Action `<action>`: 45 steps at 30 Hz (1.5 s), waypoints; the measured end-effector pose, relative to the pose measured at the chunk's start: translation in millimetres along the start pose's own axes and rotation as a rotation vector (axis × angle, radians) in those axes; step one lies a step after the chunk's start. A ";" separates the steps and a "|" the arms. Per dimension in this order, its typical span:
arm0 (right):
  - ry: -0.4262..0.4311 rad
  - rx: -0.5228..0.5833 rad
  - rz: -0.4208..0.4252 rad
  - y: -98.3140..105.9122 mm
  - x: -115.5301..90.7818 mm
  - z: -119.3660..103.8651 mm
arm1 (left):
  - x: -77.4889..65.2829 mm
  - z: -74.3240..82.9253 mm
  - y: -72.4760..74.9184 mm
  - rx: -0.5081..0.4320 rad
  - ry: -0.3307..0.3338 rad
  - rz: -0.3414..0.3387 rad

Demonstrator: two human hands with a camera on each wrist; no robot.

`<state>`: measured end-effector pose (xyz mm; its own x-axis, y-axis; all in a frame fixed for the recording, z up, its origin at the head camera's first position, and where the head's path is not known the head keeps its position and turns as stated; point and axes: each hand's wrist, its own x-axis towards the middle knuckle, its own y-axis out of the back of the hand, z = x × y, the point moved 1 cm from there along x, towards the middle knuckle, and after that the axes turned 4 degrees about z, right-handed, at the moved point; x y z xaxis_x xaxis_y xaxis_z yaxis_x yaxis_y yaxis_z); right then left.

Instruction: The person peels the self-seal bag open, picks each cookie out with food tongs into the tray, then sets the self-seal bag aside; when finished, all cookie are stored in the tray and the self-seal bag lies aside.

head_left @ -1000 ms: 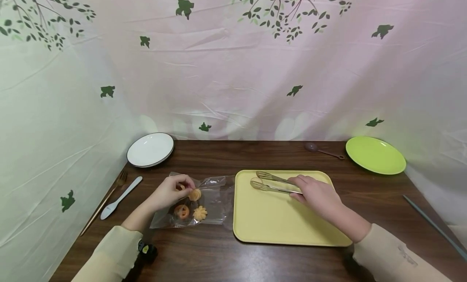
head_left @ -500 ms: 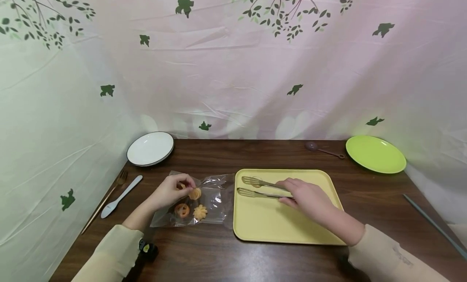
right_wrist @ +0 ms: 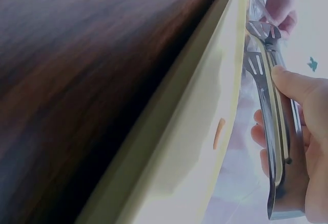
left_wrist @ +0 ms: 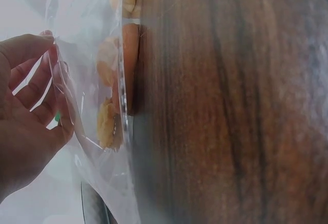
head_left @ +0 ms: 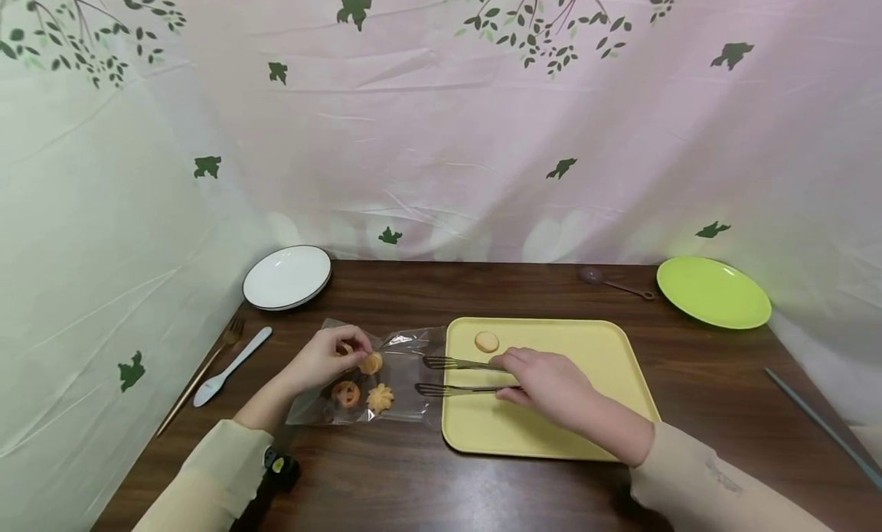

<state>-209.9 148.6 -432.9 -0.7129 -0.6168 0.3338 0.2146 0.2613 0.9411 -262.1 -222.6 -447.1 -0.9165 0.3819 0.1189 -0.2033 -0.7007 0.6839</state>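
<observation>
My left hand (head_left: pixel 333 356) pinches the upper film of a clear plastic bag (left_wrist: pixel 87 101) lying left of the tray. Several cookies show in the bag, among them a flower-shaped cookie (head_left: pixel 380 399) and a round orange-brown cookie (head_left: pixel 346 394). With my right hand (head_left: pixel 551 383) I grip metal tongs (right_wrist: pixel 279 126) whose slotted tips are spread apart. Those tips reach past the left rim of the yellow tray (head_left: pixel 551 432) and overlap the bag's right end in the head view. One round pale cookie (head_left: pixel 487 341) lies on the tray near its back left corner.
White plates (head_left: pixel 288 278) stand at the back left, a green plate (head_left: pixel 713 292) at the back right beside a brown spoon (head_left: pixel 615 282). A fork (head_left: pixel 201 375) and a light spoon (head_left: pixel 233 367) lie at the left edge. A grey-green stick (head_left: pixel 820 425) lies at right.
My right hand has moved left and toward me with the tongs, from over the tray cookie to the bag's right end. The tray cookie now shows uncovered. My left hand keeps its place.
</observation>
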 end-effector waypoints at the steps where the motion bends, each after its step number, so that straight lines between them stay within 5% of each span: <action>1: 0.013 0.002 0.000 -1.4 1.7 -2.0 | 0.0 -0.1 -0.1 -0.003 0.003 -0.002; 12: 0.119 -0.018 -0.016 -17.1 21.0 -23.1 | -0.2 -2.3 -2.7 -0.018 0.010 0.008; 21: 0.132 0.005 -0.021 -26.0 30.8 -30.2 | -3.5 26.8 0.1 -0.050 -0.009 -0.024; 30: 0.129 0.093 -0.054 -33.5 43.1 -32.8 | 0.5 1.2 -4.0 -0.037 -0.001 0.000; 45: 0.081 0.042 -0.043 -31.3 39.1 -22.9 | 1.9 -0.1 -3.5 -0.025 -0.014 0.000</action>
<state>-229.2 99.3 -448.0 -0.6639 -0.6859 0.2978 0.1554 0.2631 0.9522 -263.2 -219.5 -449.3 -0.9115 0.3904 0.1294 -0.2119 -0.7154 0.6658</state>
